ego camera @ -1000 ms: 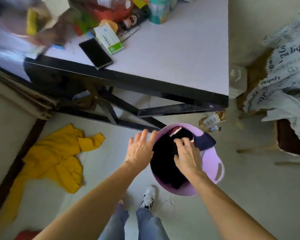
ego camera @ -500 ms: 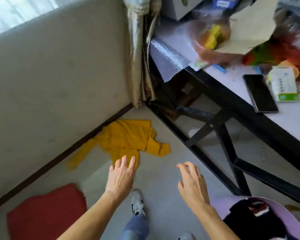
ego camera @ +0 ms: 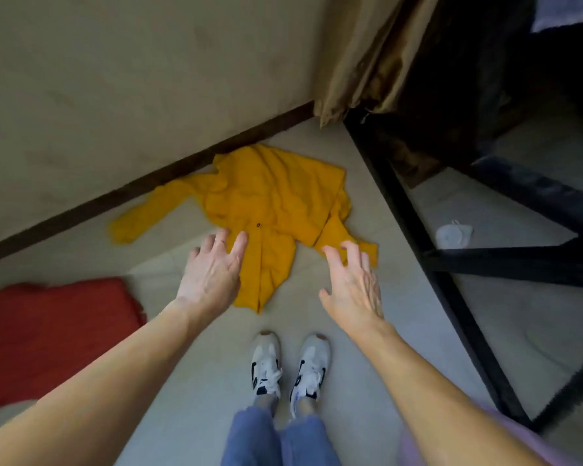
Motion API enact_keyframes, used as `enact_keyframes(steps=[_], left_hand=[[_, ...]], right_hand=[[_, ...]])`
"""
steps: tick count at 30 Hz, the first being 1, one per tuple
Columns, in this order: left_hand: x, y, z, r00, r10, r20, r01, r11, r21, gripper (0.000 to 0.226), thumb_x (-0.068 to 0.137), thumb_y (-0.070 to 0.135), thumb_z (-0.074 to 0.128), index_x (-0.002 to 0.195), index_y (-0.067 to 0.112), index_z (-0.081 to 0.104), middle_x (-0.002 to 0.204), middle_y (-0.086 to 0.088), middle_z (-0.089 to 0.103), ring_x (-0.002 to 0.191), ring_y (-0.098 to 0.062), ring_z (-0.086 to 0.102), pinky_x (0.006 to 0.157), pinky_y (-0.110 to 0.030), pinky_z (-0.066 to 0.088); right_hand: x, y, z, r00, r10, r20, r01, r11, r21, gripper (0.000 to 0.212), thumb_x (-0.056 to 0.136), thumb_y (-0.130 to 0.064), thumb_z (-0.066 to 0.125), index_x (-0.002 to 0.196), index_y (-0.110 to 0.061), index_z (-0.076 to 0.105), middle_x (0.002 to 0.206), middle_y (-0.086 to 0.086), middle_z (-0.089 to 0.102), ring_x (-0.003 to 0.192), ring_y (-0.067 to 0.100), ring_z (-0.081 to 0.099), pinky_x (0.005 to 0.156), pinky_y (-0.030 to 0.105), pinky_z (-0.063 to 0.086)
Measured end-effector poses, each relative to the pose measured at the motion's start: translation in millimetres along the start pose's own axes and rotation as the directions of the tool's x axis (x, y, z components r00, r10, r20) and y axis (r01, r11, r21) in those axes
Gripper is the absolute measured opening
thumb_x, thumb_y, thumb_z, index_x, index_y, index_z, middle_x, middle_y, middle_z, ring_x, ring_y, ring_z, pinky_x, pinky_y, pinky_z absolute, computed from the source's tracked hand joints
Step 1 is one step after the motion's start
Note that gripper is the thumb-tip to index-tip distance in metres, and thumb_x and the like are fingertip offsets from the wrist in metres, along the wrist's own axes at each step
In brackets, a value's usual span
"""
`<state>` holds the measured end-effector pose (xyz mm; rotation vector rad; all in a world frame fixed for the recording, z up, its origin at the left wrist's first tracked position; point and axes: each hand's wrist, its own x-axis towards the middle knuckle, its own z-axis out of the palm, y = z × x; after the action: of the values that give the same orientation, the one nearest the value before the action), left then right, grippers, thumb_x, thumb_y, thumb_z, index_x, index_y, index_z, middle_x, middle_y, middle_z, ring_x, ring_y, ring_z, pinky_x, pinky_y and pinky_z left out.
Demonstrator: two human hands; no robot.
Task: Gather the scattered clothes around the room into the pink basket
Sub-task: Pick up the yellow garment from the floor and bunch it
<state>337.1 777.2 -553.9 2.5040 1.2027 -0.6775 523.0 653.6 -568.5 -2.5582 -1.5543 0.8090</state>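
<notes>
Looking down at the floor, we see a yellow shirt (ego camera: pixel 270 203) spread out and crumpled, its upper edge against the dark baseboard (ego camera: pixel 148 186) of the wall and 1 sleeve trailing off to the left along it. Our 2 hands are stretched out in front of us, both released and grasping nothing. The left hand (ego camera: pixel 212 274) has its fingers straight and slightly spread, the tips overlapping the shirt's buttoned front edge; we cannot tell whether they touch the cloth. The right hand (ego camera: pixel 350 280) has its fingers loosely bent and apart, the tips over the end of the shirt's right sleeve. A red cloth (ego camera: pixel 54 334) lies on the floor at the left, well apart from the shirt. Our 2 white shoes (ego camera: pixel 290 364) stand just below the shirt's hem. The pink basket (ego camera: pixel 525 435) shows only as a sliver of rim at the bottom right, partly hidden behind our right forearm. The black frame (ego camera: pixel 418 210) of the worktop runs down the right side, with a beige curtain (ego camera: pixel 360 55) hanging at the corner and a small white scrap (ego camera: pixel 453 234) on the floor under it.
</notes>
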Motion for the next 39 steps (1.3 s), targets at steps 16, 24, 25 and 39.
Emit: enact_keyframes(steps=[16,24,25,39], left_hand=[[163,-54,279,0.980,0.030,0.199,-0.055,0.991,0.125,0.109,0.079,0.038,0.072,0.149,0.027,-0.010,0.157,-0.014,0.001,0.142,-0.038,0.013,0.108,-0.051,0.033],[226,-56,338,0.996,0.048,0.080,-0.060,0.986,0.158,0.133,0.069,0.050,0.077,0.142,0.032,-0.032,0.156,-0.010,-0.026,0.143,-0.041,-0.016,0.110,-0.067,0.015],[235,-57,342,0.997,0.045,0.067,-0.056,0.984,0.168,0.135,0.068,0.052,0.078,0.141,0.033,-0.034,0.155,-0.010,-0.028,0.143,-0.041,-0.017,0.109,-0.068,0.014],[334,-60,297,0.982,0.034,-0.184,-0.009,0.991,0.137,0.072,0.089,0.037,0.054,0.141,0.027,0.004,0.140,-0.011,0.039,0.124,-0.032,0.043,0.103,-0.050,0.032]], right_hand=[[187,37,266,0.980,-0.045,0.196,0.065,0.993,-0.094,0.113,0.065,-0.041,0.082,0.148,-0.040,0.006,0.158,0.006,-0.006,0.142,0.040,0.005,0.104,0.056,0.032],[264,47,325,0.972,0.012,0.234,0.021,0.990,-0.141,0.141,0.051,-0.063,0.083,0.146,-0.041,-0.020,0.156,0.012,-0.024,0.141,0.047,-0.010,0.106,0.068,0.012],[267,48,333,0.970,0.012,0.242,0.029,0.986,-0.164,0.143,0.050,-0.064,0.083,0.145,-0.041,-0.021,0.156,0.012,-0.024,0.141,0.048,-0.011,0.106,0.069,0.011],[282,59,349,0.955,-0.254,-0.156,0.220,0.954,-0.204,0.060,0.039,-0.015,0.082,0.091,-0.026,0.056,0.080,0.004,0.056,0.075,0.029,0.059,0.067,0.042,0.043]])
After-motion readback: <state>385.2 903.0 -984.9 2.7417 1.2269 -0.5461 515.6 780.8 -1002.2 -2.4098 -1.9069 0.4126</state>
